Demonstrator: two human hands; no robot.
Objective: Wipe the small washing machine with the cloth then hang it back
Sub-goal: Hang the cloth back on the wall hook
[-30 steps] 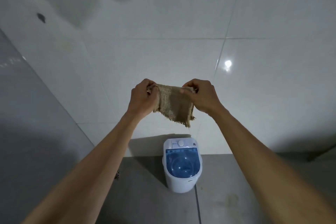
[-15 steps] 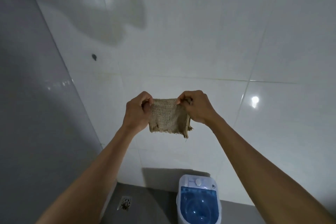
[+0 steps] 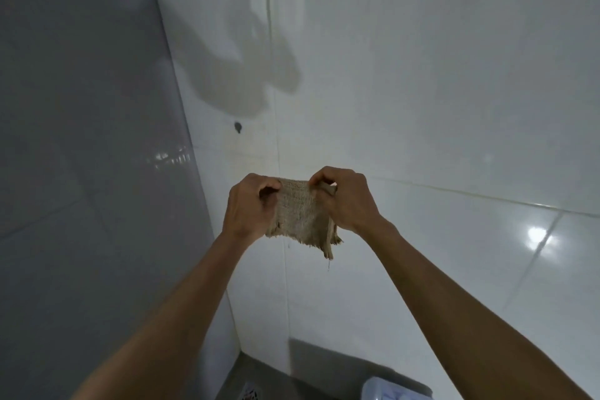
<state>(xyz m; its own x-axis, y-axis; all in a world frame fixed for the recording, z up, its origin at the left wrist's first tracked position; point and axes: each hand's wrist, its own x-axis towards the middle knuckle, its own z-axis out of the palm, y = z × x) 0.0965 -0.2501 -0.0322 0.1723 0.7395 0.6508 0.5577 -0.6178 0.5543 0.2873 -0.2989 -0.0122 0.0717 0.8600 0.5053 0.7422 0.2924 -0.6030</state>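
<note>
The left hand point(image 3: 251, 204) is curled round the left top corner of the cloth point(image 3: 300, 214), and the right hand point(image 3: 345, 200) is pinched on the right top corner, thumb and forefinger pressed together over a fold of the weave. The cloth is thereby held spread between the two hands, its top edge drawn fairly taut and its frayed lower edge left hanging free, with one ragged corner trailing lowest on the right. Held like this, the upper edge is presented open and level, probably so that it can be caught on the wall hook point(image 3: 238, 126), a small dark stud set in the white tiled wall point(image 3: 422, 107).

All places are given from that hook. The cloth is kept below it and somewhat to the right, apart from it and not touching. A vertical tile joint point(image 3: 276, 127) is seen just to the right of the hook, and the corner with the grey side wall point(image 3: 81, 140) lies to its left, near enough that little room is left on that side. Open tile is offered above and to the right. Far below and to the right of the hook, the small washing machine point(image 3: 386, 390) is only just seen at the bottom edge, well clear of the hands, with a floor drain point(image 3: 250, 394) beside it. Wiping is judged finished; hanging remains.
</note>
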